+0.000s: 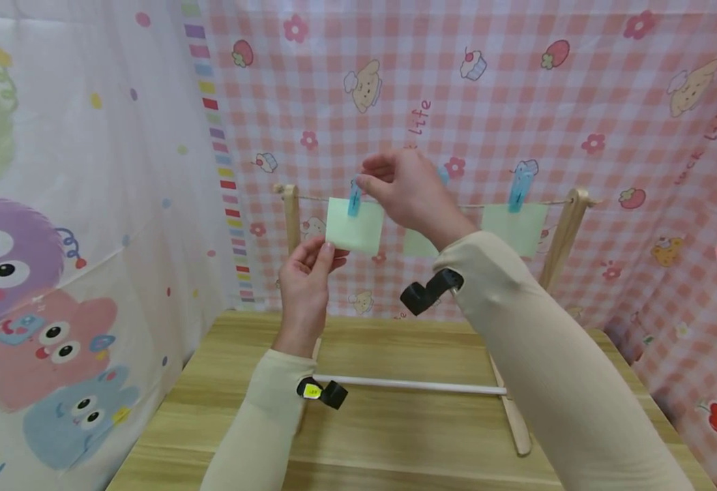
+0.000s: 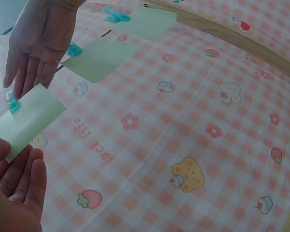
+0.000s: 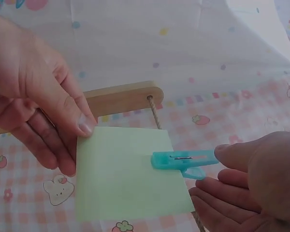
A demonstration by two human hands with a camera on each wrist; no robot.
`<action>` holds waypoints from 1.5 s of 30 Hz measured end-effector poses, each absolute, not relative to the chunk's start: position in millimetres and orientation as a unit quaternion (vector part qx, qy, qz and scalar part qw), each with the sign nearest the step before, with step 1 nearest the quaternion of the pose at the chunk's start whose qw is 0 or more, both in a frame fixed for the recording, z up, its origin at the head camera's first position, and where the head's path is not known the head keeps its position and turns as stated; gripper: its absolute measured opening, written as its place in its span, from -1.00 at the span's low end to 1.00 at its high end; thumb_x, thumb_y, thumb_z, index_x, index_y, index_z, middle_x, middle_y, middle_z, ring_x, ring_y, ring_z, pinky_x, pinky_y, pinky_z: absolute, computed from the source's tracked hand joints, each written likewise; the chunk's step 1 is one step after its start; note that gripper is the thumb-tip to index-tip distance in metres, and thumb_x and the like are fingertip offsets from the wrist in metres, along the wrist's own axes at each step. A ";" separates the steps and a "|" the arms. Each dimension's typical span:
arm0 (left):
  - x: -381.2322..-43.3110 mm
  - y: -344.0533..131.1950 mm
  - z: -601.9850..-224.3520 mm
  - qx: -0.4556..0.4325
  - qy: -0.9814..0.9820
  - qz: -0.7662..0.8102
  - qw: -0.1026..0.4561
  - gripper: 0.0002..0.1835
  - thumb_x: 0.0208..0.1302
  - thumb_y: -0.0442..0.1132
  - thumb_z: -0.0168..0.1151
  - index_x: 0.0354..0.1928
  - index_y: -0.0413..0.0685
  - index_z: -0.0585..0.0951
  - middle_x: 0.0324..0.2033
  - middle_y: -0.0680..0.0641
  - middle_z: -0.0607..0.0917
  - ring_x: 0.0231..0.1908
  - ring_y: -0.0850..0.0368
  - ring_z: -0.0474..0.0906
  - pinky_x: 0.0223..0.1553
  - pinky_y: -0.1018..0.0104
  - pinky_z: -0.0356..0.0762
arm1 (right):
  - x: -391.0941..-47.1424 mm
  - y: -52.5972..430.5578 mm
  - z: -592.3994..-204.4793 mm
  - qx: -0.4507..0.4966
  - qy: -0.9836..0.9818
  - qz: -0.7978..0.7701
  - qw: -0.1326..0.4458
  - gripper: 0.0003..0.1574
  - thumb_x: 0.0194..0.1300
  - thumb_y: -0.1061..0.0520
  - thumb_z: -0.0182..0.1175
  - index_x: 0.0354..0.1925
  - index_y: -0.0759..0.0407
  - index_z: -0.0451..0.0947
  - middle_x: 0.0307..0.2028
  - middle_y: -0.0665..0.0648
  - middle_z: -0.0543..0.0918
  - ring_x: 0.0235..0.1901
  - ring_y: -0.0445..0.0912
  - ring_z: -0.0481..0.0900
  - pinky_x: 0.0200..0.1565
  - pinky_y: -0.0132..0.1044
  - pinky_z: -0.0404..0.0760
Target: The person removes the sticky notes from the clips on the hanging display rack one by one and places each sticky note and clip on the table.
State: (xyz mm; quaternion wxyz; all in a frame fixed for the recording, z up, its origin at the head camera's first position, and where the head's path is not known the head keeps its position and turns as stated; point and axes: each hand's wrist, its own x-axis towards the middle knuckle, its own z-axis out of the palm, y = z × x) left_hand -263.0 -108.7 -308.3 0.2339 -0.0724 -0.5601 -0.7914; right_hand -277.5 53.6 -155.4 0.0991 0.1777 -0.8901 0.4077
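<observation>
A pale green paper square hangs at the left end of a string, with a blue clothespin on its top edge. My left hand pinches the paper's lower left corner between thumb and fingers. At the upper end of the clothespin is my right hand, thumb on one leg and fingers by the other. In the right wrist view the clothespin's jaws sit over the paper. The right hand appears beyond the clothespin in the left wrist view.
Two more green papers hang along the string, one in the middle and one at right, each with a blue clothespin. Wooden posts hold the string. A white rod joins the stand's feet above the wooden table.
</observation>
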 end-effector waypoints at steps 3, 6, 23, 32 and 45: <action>-263.2 -108.1 -307.4 -0.077 -0.553 -0.795 0.236 -0.81 0.59 -0.39 0.22 0.11 -0.30 0.65 -0.19 -0.01 0.84 -0.17 0.20 0.81 0.00 0.34 0.79 | -278.7 53.2 -155.0 0.174 -0.884 0.421 0.102 -0.48 0.62 -0.02 0.26 0.40 0.15 0.58 0.30 0.11 0.73 0.27 -0.03 0.70 0.30 -0.10 0.70; -264.2 -107.1 -307.1 -0.080 -0.543 -0.802 0.236 -0.85 0.58 -0.41 0.22 0.07 -0.30 0.66 -0.23 0.03 0.83 -0.20 0.20 0.81 -0.04 0.35 0.80 | -279.1 53.5 -155.0 0.170 -0.880 0.432 0.101 -0.49 0.59 -0.01 0.29 0.37 0.15 0.60 0.28 0.11 0.74 0.25 -0.04 0.70 0.29 -0.10 0.70; -269.9 -105.4 -310.1 -0.086 -0.521 -0.816 0.235 -0.92 0.56 -0.46 0.22 -0.02 -0.28 0.65 -0.32 0.06 0.81 -0.28 0.23 0.80 -0.11 0.38 0.79 | -280.5 53.3 -159.8 0.171 -0.876 0.444 0.082 -0.54 0.57 -0.02 0.32 0.32 0.12 0.66 0.26 0.11 0.75 0.29 -0.02 0.68 0.32 -0.06 0.69; -270.6 -105.1 -310.2 -0.089 -0.524 -0.816 0.229 -0.88 0.57 -0.45 0.21 0.02 -0.35 0.64 -0.31 0.06 0.81 -0.27 0.22 0.81 -0.10 0.37 0.80 | -278.0 53.3 -159.8 0.166 -0.863 0.468 0.098 -0.54 0.57 0.02 0.33 0.32 0.13 0.66 0.22 0.11 0.77 0.19 -0.06 0.72 0.27 -0.10 0.71; -271.1 -104.9 -311.3 -0.088 -0.524 -0.816 0.226 -0.86 0.56 -0.44 0.22 0.04 -0.36 0.64 -0.31 0.05 0.82 -0.27 0.21 0.80 -0.08 0.36 0.80 | -275.2 50.9 -160.4 0.166 -0.850 0.483 0.127 -0.64 0.56 0.08 0.33 0.24 0.13 0.72 0.15 0.10 0.80 0.09 -0.08 0.77 0.20 -0.14 0.74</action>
